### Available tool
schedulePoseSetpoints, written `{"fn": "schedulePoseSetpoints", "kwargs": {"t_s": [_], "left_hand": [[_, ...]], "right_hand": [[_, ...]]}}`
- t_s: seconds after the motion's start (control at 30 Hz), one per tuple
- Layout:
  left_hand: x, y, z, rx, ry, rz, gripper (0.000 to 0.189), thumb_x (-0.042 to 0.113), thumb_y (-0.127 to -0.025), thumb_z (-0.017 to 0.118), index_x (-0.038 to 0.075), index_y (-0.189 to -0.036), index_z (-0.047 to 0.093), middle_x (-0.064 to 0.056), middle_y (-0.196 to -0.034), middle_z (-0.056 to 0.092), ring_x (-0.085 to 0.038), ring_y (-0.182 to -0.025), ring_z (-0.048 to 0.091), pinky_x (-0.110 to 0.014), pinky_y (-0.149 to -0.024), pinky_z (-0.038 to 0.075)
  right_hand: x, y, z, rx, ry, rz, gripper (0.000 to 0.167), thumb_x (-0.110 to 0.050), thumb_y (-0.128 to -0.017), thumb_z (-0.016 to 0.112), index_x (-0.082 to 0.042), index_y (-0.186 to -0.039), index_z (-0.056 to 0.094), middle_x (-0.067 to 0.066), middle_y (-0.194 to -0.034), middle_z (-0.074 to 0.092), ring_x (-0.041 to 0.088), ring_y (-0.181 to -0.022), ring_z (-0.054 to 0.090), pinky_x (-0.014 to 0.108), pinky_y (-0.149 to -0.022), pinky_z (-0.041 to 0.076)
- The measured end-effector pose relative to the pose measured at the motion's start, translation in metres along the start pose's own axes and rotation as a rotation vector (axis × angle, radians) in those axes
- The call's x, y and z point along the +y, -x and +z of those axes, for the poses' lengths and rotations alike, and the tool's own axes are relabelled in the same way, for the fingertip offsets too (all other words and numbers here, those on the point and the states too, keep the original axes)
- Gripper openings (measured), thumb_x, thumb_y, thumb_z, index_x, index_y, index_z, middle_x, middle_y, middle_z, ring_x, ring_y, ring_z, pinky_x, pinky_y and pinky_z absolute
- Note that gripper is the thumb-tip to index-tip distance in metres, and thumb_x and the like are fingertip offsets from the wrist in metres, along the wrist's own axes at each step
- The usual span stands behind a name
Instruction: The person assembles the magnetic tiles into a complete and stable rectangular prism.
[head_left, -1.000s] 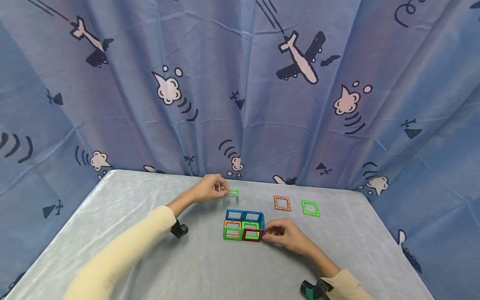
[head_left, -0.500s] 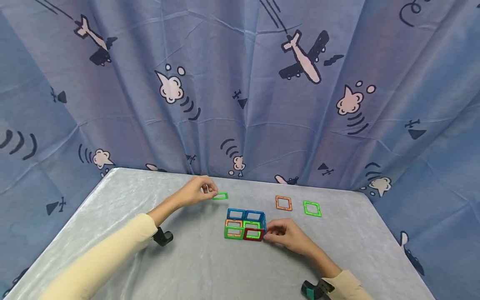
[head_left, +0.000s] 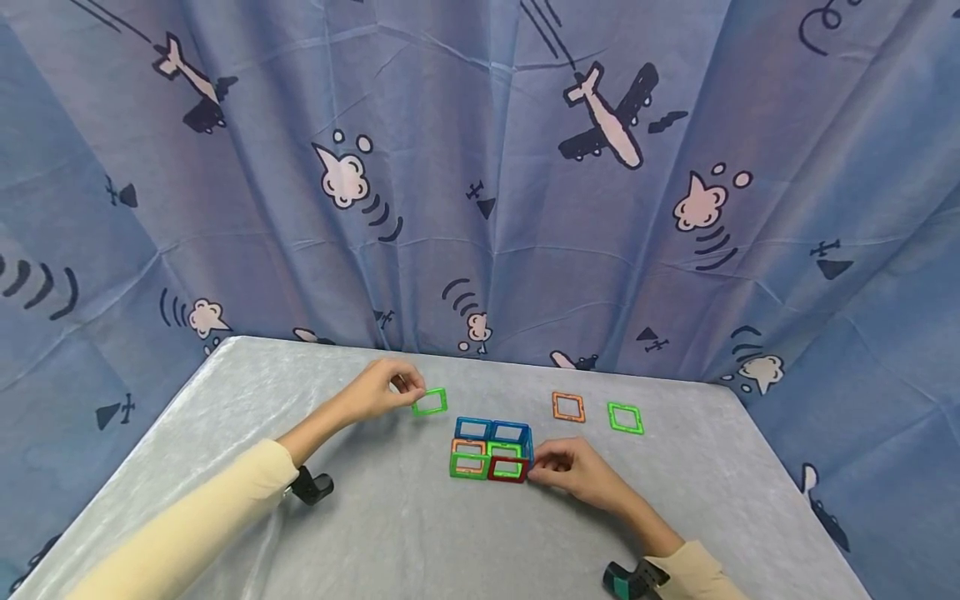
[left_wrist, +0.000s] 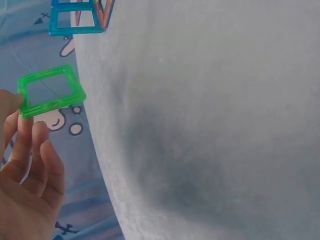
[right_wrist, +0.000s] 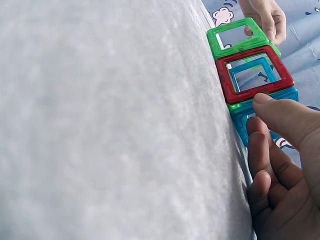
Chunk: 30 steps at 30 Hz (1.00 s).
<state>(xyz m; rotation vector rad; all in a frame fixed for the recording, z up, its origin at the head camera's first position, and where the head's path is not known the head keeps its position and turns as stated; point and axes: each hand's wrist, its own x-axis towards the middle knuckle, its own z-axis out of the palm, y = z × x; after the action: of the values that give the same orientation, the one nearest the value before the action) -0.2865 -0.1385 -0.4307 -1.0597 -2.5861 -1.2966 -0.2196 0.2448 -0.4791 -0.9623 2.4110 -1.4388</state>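
Note:
My left hand [head_left: 382, 387] pinches a green square magnetic tile [left_wrist: 52, 106] by its edge between thumb and fingers, up to the left of the tile structure. That open-topped structure of magnetic tiles [head_left: 489, 467] stands at mid table, with blue tiles at its back and right side, a green and a red tile [right_wrist: 227, 80] upright in front, and orange and green squares inside. At its right front corner is my right hand [head_left: 573, 471]. In the right wrist view the thumb presses at the red tile's edge, with curled fingers against the blue side tile [right_wrist: 240, 125].
Two loose square tiles lie behind and right of the structure: an orange tile [head_left: 556, 406] and a green tile [head_left: 626, 430]. A grey cloth covers the table [head_left: 375, 533]. Behind its far edge hangs a blue curtain [head_left: 420, 208] printed with airplanes.
My left hand has moved left and slightly nearer with the green tile, which has turned from edge-on to show its square face. The right hand stays at the structure's corner.

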Motion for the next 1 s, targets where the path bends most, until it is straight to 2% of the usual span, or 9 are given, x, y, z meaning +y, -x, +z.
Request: {"fn": "schedulePoseSetpoints", "kwargs": {"t_s": [0.57, 0.73, 1.0], "left_hand": [[0.001, 0.021, 0.008, 0.075, 0.052, -0.057, 0.003, 0.006, -0.091, 0.076, 0.006, -0.088, 0.076, 0.007, -0.08, 0.066, -0.013, -0.073, 0.063, -0.03, -0.07, 0.055], [0.005, 0.027, 0.012, 0.123, 0.033, -0.089, 0.004, 0.01, -0.091, 0.078, 0.009, -0.087, 0.076, 0.009, -0.078, 0.067, -0.011, -0.072, 0.064, -0.029, -0.067, 0.054], [0.014, 0.038, 0.026, 0.208, 0.059, -0.149, 0.009, 0.003, -0.086, 0.078, 0.012, -0.084, 0.076, 0.009, -0.072, 0.065, -0.011, -0.065, 0.061, -0.026, -0.059, 0.05]], "right_hand": [[0.0, 0.0, 0.001, 0.008, -0.013, -0.004, 0.009, -0.011, -0.093, 0.076, -0.008, -0.102, 0.076, 0.003, -0.087, 0.071, 0.01, -0.069, 0.06, 0.024, -0.059, 0.051], [0.001, 0.0, 0.001, 0.004, -0.032, -0.011, 0.01, -0.008, -0.093, 0.076, -0.007, -0.103, 0.076, 0.004, -0.088, 0.071, 0.009, -0.069, 0.06, 0.025, -0.059, 0.052], [0.0, 0.0, 0.001, 0.007, -0.026, -0.008, 0.01, -0.007, -0.092, 0.076, -0.007, -0.102, 0.076, 0.005, -0.087, 0.071, 0.007, -0.069, 0.059, 0.024, -0.059, 0.051]]}}
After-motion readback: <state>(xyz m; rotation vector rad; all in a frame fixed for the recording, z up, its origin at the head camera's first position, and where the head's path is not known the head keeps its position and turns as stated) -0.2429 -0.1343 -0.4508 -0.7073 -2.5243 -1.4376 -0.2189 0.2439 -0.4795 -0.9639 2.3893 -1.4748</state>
